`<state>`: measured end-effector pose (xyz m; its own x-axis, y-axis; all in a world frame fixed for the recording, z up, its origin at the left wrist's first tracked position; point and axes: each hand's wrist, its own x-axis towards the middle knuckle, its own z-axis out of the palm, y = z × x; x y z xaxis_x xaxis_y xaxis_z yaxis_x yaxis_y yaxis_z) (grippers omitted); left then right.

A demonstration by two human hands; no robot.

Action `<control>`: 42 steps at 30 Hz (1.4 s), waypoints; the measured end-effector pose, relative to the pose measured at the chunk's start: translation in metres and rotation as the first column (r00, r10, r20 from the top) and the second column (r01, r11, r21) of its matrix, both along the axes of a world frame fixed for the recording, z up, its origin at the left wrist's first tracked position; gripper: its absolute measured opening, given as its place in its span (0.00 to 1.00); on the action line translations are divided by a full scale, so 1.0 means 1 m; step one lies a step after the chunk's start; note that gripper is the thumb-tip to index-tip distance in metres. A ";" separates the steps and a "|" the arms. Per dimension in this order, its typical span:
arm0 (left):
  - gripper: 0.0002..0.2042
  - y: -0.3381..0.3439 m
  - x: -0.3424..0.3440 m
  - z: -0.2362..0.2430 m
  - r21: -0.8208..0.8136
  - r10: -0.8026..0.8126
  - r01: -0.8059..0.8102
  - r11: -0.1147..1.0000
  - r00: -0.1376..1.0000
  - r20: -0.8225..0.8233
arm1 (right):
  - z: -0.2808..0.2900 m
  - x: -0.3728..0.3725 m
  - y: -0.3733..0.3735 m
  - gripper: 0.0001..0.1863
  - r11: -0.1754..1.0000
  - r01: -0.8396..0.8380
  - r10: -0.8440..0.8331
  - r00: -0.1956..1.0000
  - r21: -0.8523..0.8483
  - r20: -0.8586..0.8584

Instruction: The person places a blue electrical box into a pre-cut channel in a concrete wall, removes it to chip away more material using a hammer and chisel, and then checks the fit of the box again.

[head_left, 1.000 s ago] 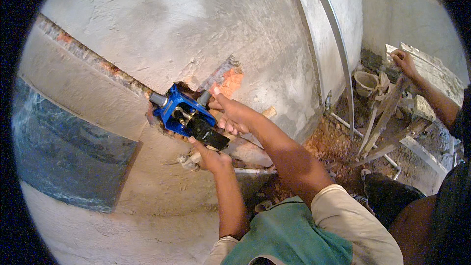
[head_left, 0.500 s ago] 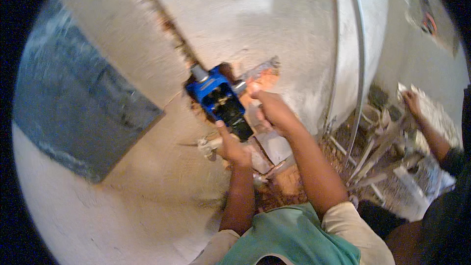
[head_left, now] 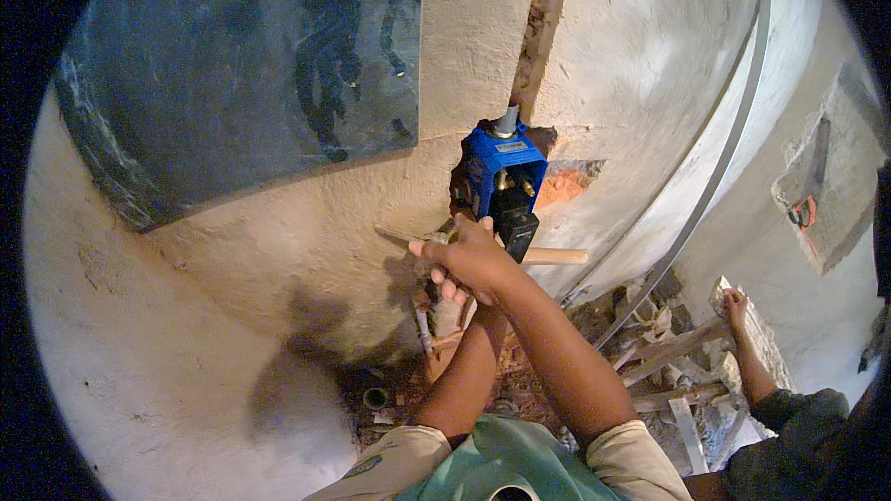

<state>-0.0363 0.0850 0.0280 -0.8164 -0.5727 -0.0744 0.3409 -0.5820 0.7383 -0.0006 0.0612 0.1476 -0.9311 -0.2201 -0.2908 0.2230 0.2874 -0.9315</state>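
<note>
The box [head_left: 489, 160] is bright blue, with flat sides and squared corners, set into a rough hole broken in the plastered wall [head_left: 325, 199], just right of the middle. A small pale label lies across its far part. A short grey pipe [head_left: 509, 119] stands at its far end, in line with a groove [head_left: 542, 32] cut in the wall. The front is open; inside, brass fittings [head_left: 527, 187] catch the light. A black block [head_left: 517, 225] with smooth faces fills the near end and juts out toward the person. Just right of the box lies a patch of bare orange brick [head_left: 562, 187].

Both forearms reach in from the near edge and cross at the wrists, the right one over the left forearm [head_left: 464, 371]. The right hand [head_left: 475, 258] slants to the left, just left of the block, back of the hand toward the camera. One of its fingers [head_left: 419, 249] points left, and the others are bent beneath; whether they hold anything, I cannot tell. The left hand is mostly hidden behind the right, so I cannot tell if its fingers are wide or narrow. A wooden handle [head_left: 560, 257] sticks out to the right from behind the block, and a thin pointed piece [head_left: 394, 235] shows left of the hands; I cannot tell if they are one tool.

A dark panel [head_left: 278, 56] covers the far left.
</note>
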 end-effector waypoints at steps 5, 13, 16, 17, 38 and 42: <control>0.20 -0.008 -0.002 0.002 0.012 0.014 -0.013 1.000 1.000 -0.026 | -0.022 0.008 0.009 0.26 0.940 0.171 0.056 0.774 0.294 -0.631; 0.24 -0.010 -0.005 0.006 0.227 -0.024 0.062 0.972 0.986 -0.168 | -0.004 -0.004 0.059 0.37 0.764 0.646 -0.291 0.358 0.010 -0.887; 0.24 -0.016 -0.011 -0.003 0.406 0.019 0.146 0.902 0.927 -0.375 | -0.011 -0.019 0.033 0.47 0.793 0.610 -0.324 0.421 0.000 -0.847; 0.23 -0.018 -0.016 -0.008 0.393 0.009 0.160 0.906 0.919 -0.393 | -0.010 -0.020 0.030 0.48 0.782 0.623 -0.352 0.435 -0.005 -0.829; 0.18 -0.085 0.116 -0.025 -0.280 -0.088 0.147 0.949 0.973 0.213 | -0.046 0.021 0.082 0.41 0.762 0.542 -0.607 0.407 -0.354 -0.683; 0.19 -0.078 0.120 -0.048 -0.066 -0.116 0.124 0.990 0.987 0.115 | -0.044 0.059 0.115 0.32 0.708 0.514 -0.703 0.451 -0.484 -0.550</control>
